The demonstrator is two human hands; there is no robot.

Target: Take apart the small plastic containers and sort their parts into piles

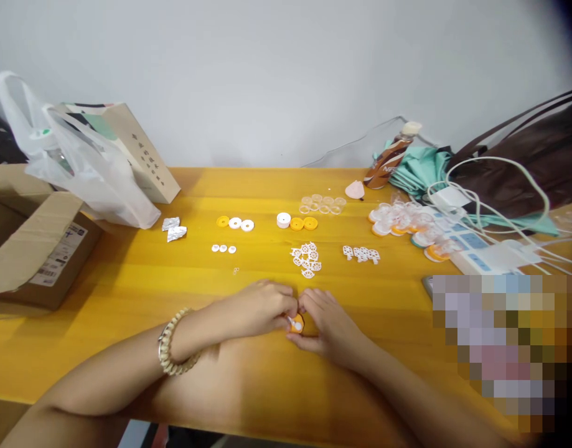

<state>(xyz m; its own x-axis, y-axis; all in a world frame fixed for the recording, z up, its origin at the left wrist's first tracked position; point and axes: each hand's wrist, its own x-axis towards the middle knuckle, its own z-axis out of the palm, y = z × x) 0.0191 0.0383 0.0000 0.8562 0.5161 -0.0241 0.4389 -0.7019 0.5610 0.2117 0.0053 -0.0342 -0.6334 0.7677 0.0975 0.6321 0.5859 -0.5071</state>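
Both my hands meet at the front middle of the yellow table [127, 292]. My left hand [255, 308], with a beaded bracelet on the wrist, and my right hand [327, 326] pinch a small orange disc with a white piece [295, 323] between their fingertips. Just beyond the hands lie white lattice pieces [306, 259] and more white cut-out pieces [361, 254]. Farther back sit orange and white discs [234, 223], another small group of discs [297, 222], clear rings [322, 205] and tiny white buttons [223, 249].
An open cardboard box [33, 249] and a white plastic bag [80, 168] against a paper bag stand at the left. At the right are a heap of assembled parts [407, 225], a power strip with white cables [477, 249], a bottle [389, 158], a teal umbrella and a brown bag [533, 162].
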